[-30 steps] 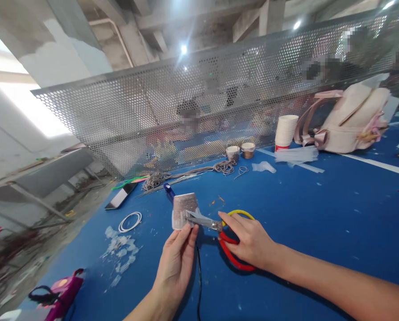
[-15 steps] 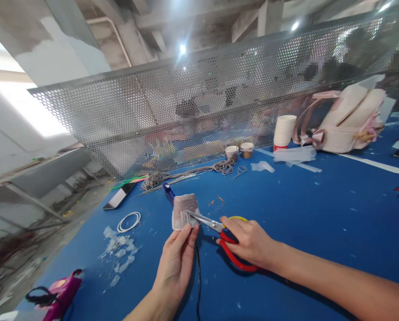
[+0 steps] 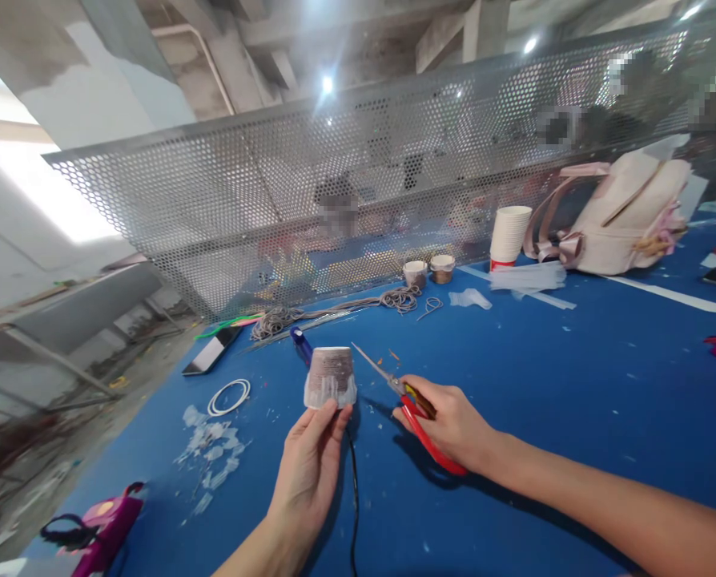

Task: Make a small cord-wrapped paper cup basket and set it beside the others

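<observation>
My left hand (image 3: 313,461) pinches the lower rim of a small paper cup wrapped in brownish cord (image 3: 330,375), holding it upside down above the blue table (image 3: 574,385). Just to its right, my right hand (image 3: 451,425) grips red-and-yellow-handled scissors (image 3: 412,409). The blades are closed and point up and to the left, a short gap away from the cup. A black cable (image 3: 354,489) runs down the table between my two hands.
A perforated metal screen (image 3: 364,184) stands along the table's far edge. Near it lie cord bundles (image 3: 400,300), two small cups (image 3: 430,271), a cup stack (image 3: 509,236) and a pink bag (image 3: 628,210). White rings (image 3: 228,396), plastic scraps (image 3: 211,449), a phone (image 3: 207,354) and a magenta glue gun (image 3: 97,533) sit left.
The scissors have come off the wrapped cup and swung up and to the right, blades now closed. The left hand has turned the cup so its round side shows.
</observation>
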{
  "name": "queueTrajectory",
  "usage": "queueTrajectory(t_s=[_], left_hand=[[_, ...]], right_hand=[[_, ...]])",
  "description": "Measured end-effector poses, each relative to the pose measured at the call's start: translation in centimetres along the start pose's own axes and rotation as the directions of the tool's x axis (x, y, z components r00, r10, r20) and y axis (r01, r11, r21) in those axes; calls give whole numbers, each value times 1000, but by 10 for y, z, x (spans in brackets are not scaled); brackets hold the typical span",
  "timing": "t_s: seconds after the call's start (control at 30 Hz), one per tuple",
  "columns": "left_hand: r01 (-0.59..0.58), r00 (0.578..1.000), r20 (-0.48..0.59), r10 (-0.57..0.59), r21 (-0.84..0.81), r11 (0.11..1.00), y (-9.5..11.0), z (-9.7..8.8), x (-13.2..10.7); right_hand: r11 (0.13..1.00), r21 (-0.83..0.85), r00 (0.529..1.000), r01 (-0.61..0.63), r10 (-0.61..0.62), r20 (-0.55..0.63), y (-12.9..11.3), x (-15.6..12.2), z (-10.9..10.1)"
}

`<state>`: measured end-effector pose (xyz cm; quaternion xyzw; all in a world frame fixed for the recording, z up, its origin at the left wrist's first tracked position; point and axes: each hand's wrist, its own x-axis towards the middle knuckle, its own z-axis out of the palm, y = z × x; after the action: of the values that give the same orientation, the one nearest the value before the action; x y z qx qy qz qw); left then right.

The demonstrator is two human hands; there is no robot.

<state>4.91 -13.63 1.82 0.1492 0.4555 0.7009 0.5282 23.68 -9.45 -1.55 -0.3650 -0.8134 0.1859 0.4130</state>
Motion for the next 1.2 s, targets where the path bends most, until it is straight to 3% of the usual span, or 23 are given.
queueTrajectory(t_s=[0.1,0.2,0.33,0.97,1.2], left_hand=[[-10,1000,22,10,5,1000,2,0,1],[-28,998,54,26,44,999,2,-1,1],[-62,995,89,53,100,993,0,-2,1],[-54,991,126,32,172,984,0,0,-3],[-98,987,142,69,210,973,4,-1,-1]], right_hand=[[990,-88,992,111,-116,-57,6,-1,-2],[941,-236,966,243,-258,-32,12,-3,-1],[881,-371,947,294,-322,-15,16,-4,1],[816,-432,908,384,-419,15,23,-2,-3],[945,-224,962,240,-262,-77,20,1,-3]])
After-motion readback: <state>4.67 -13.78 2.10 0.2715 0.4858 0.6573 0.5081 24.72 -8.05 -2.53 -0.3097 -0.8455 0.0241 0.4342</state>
